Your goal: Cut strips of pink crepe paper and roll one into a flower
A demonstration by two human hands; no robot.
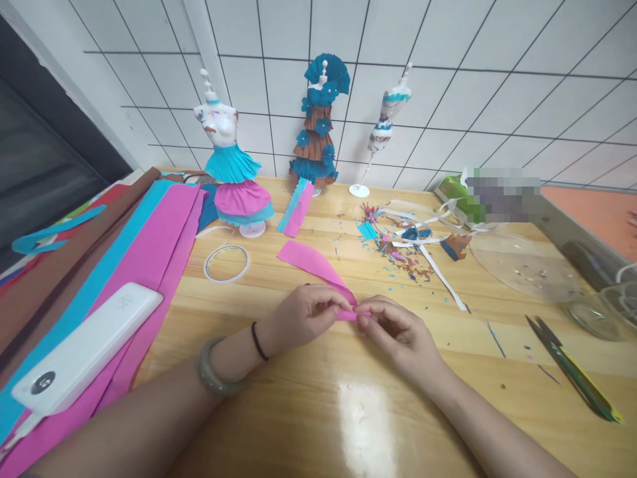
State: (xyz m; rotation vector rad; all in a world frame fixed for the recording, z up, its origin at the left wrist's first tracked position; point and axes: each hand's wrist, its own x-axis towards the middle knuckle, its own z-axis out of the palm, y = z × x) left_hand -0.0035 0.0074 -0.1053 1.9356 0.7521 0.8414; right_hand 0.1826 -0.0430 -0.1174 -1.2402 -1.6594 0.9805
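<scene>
A pink crepe paper strip [313,260] runs across the table toward me, its near end folded over and pinched between both hands. My left hand [311,311], with a bracelet and a dark band at the wrist, is closed on that end from the left. From the right, my right hand [393,328] grips the same end between thumb and fingers. Beyond the strip lies a short pink-and-blue strip [298,207] with a scalloped edge. A roll of double-sided tape [226,263] rests flat left of the pink strip.
Dress-form figurines stand along the wall: one in layered skirts [239,199], one in blue and brown [318,126], one bare [383,126]. Scissors [572,368] lie right, near paper scraps [398,252]. A white power bank [89,345] sits on stacked paper sheets [164,232] at left.
</scene>
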